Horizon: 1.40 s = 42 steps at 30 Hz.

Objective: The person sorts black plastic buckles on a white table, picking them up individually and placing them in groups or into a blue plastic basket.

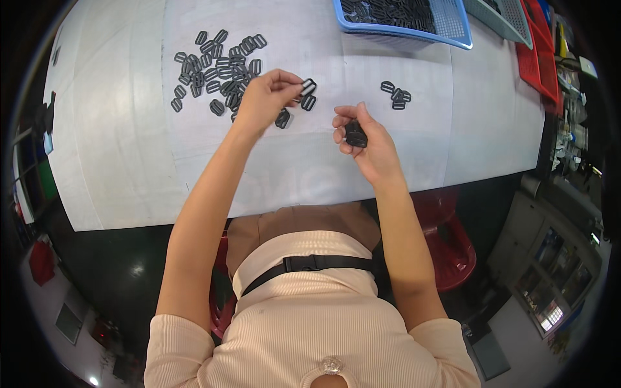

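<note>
My left hand (pixel 266 97) pinches one black plastic slide buckle (pixel 308 86) between thumb and fingers, just right of a spread pile of several like buckles (pixel 217 68) on the white table (pixel 116 129). Two more buckles lie under and beside that hand. My right hand (pixel 362 139) is curled around a small stack of black buckles (pixel 355 135), held above the table a little to the right of the left hand.
A small group of black buckles (pixel 396 96) lies right of my hands. A blue basket (pixel 414 29) holding several black buckles stands at the table's far edge, with a grey basket (pixel 504 19) and red crates (pixel 537 58) beside it. A red stool (pixel 453 246) is under the table.
</note>
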Tool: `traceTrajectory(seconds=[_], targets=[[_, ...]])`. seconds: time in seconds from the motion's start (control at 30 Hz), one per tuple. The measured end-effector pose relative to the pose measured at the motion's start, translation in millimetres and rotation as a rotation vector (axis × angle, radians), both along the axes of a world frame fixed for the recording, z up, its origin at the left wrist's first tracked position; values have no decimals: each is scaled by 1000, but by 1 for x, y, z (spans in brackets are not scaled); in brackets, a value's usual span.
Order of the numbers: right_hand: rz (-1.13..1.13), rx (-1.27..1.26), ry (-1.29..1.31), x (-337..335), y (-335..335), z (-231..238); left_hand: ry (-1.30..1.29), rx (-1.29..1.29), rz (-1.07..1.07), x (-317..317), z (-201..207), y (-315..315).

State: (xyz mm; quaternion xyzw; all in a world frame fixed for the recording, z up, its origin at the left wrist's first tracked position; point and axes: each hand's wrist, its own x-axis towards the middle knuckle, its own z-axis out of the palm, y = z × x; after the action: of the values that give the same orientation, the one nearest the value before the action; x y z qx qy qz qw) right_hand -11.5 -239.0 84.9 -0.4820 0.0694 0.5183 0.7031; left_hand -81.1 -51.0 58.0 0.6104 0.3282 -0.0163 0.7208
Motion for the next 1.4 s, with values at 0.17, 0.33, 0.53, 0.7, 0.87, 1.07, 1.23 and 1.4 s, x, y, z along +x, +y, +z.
traceTrajectory(seconds=[0.17,0.33,0.53,0.7,0.87,1.07,1.23,1.4], targets=[[96,-236,-638,-21,20,8,-58,-384,198,-31,36,-56],[64,-492,-860,-38,27,1,-14,-491,352,-49,32,-81],[44,-378,-914,-38,24,-9,-17,-613,583,-46,23,-90],[41,-484,-819,-27,13,-14,2,-359,240,-35,-6,-67],[5,-153,-67,-4,-8,-14,-18,1006,-97,-13,-46,-44],[-146,-203,-8,-11,11,12,-48,1236,-213,2,-51,-40],[-15,-108,-101,-4,-3,5,125,447,-199,0,-17,-40],[77,-372,-749,-20,10,8,-55,-274,63,-24,22,-51]])
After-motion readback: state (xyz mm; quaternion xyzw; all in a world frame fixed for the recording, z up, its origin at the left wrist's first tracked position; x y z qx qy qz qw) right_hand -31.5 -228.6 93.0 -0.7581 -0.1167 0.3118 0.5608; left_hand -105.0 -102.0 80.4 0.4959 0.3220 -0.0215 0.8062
